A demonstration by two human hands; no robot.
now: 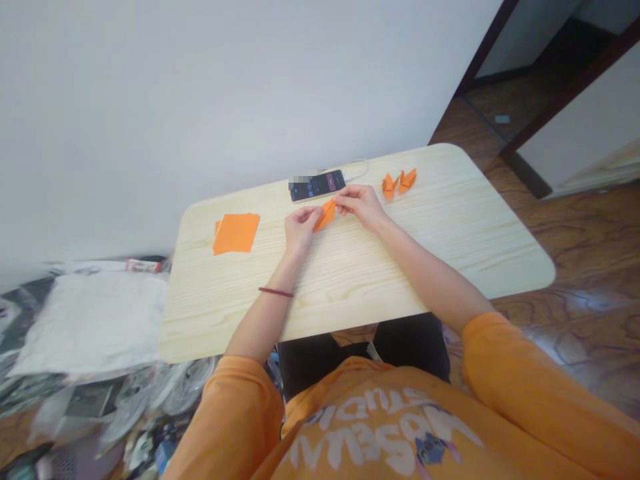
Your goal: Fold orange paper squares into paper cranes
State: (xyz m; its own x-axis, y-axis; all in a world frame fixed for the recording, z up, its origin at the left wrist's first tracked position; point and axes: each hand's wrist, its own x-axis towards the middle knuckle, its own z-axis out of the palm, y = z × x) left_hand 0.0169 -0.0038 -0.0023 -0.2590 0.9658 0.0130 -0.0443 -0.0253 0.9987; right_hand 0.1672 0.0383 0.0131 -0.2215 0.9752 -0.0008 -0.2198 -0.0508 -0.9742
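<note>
A small folded piece of orange paper [326, 215] is held between both my hands just above the light wooden table [350, 280]. My left hand [300, 229] pinches its lower left end with closed fingers. My right hand [361, 203] pinches its upper right end, fingers also closed. A red cord bracelet sits on my left wrist. A stack of flat orange paper squares [235, 233] lies to the left of my hands. Two finished orange folded figures [399, 183] stand to the right, near the table's far edge.
A dark phone [317, 185] with a white cable lies at the table's far edge, against the white wall. White bags and clutter [90, 327] are piled on the floor to the left. Dark wooden flooring and a doorway are at the right.
</note>
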